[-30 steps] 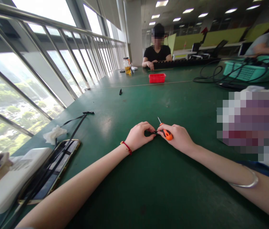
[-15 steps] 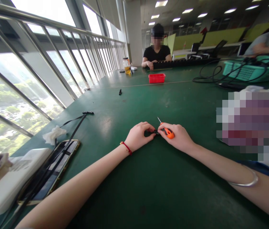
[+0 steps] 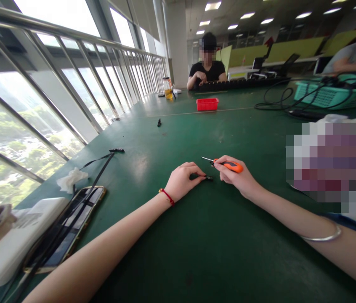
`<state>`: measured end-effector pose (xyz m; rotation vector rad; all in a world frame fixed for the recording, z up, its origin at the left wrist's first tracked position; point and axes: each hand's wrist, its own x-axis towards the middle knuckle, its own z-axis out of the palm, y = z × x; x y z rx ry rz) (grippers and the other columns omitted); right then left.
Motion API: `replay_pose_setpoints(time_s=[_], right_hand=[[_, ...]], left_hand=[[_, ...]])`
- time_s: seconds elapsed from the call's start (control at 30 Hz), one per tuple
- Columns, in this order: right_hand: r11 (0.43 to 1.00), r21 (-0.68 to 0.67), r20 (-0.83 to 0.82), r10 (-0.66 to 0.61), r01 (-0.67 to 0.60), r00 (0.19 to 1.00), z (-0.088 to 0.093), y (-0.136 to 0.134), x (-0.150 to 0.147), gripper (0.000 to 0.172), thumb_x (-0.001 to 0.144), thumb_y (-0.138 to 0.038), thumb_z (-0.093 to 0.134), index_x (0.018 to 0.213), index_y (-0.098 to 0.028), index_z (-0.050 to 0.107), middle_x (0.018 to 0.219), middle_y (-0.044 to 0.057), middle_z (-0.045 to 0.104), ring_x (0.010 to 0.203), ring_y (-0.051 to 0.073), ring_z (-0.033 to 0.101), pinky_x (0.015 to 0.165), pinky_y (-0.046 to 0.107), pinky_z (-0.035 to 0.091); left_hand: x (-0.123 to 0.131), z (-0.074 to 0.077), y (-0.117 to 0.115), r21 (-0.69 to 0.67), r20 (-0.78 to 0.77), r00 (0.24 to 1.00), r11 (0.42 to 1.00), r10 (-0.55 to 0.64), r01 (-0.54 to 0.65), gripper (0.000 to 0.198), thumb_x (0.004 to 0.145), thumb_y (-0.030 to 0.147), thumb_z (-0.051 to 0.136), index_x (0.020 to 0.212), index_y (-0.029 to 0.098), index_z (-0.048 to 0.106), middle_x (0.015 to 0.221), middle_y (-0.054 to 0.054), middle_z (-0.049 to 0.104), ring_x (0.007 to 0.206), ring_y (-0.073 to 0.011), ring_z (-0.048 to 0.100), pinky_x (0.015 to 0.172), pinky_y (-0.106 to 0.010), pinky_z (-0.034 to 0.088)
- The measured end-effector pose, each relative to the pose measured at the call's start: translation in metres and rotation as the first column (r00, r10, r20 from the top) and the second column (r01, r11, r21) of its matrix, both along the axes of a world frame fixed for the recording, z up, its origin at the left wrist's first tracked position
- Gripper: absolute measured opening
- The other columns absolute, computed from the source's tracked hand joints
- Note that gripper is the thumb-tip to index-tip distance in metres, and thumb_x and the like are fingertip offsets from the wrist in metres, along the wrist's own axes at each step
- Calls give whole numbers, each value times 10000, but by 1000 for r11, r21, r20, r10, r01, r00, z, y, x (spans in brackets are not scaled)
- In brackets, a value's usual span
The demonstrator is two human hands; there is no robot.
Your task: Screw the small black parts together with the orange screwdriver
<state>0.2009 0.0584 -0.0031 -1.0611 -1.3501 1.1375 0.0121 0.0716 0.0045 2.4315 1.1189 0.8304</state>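
Observation:
Between thumb and fingertips, my left hand [image 3: 186, 180] pinches a small black part [image 3: 209, 178] just above or on the green table [image 3: 171, 235]; its exact kind is too small to make out. To the right, my right hand [image 3: 233, 173] is closed around the orange and black handle of a screwdriver [image 3: 234, 166]. The thin metal shaft points left, its tip above the left fingertips and apart from the black part. A small dark bit shows by the front of the screwdriver handle, too small to name.
Left lie a phone [image 3: 85, 227] crossed by black straps, a white device [image 3: 23, 240] and crumpled tissue [image 3: 71, 179]. Ahead are a small black piece [image 3: 159, 122], a red tray [image 3: 207, 104] and a bottle [image 3: 168, 89]. A teal basket [image 3: 326, 96] with cables stands right. A person [image 3: 208, 69] sits opposite.
My right hand has moved right, off the small black part, and the screwdriver has swung from pointing up-left to nearly level. My left hand keeps its place. The person opposite has raised a hand.

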Motion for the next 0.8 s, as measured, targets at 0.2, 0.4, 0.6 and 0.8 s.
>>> replay_pose_setpoints(time_s=[0.2, 0.4, 0.6, 0.8], right_hand=[[999, -13, -1, 32, -32, 999, 1, -1, 0, 278, 699, -434, 670, 763, -185, 562, 450, -92, 356, 390, 57, 349, 382, 201, 243], [999, 22, 136, 36, -39, 990, 0, -1, 1, 266, 733, -439, 640, 778, -186, 571, 522, -60, 448, 427, 75, 416, 409, 217, 291], [985, 153, 327, 29, -84, 944, 2, -1, 2, 211, 781, -386, 587, 751, -178, 575, 666, -13, 536, 473, 80, 457, 466, 241, 360], [969, 219, 397, 17, -113, 918, 5, -4, 1, 154, 800, -325, 565, 728, -189, 573, 696, -7, 571, 556, 102, 496, 568, 254, 398]], left_hand=[[0, -2, 4, -117, 70, 997, 993, 23, -14, 72, 752, 206, 616, 765, 164, 674, 800, -24, 649, 740, -129, 596, 703, -245, 493], [1, -3, 5, -169, 100, 995, 986, 8, 10, 116, 762, 263, 617, 765, 148, 635, 800, -31, 636, 727, -124, 592, 702, -251, 498], [1, -1, 5, -112, 43, 999, 993, -30, 35, 77, 771, 229, 600, 773, 151, 605, 803, -32, 621, 767, -141, 570, 737, -273, 482], [1, 1, 3, -52, -29, 998, 997, -58, 57, 109, 825, 250, 544, 779, 160, 584, 813, -37, 616, 789, -159, 548, 753, -299, 455]])
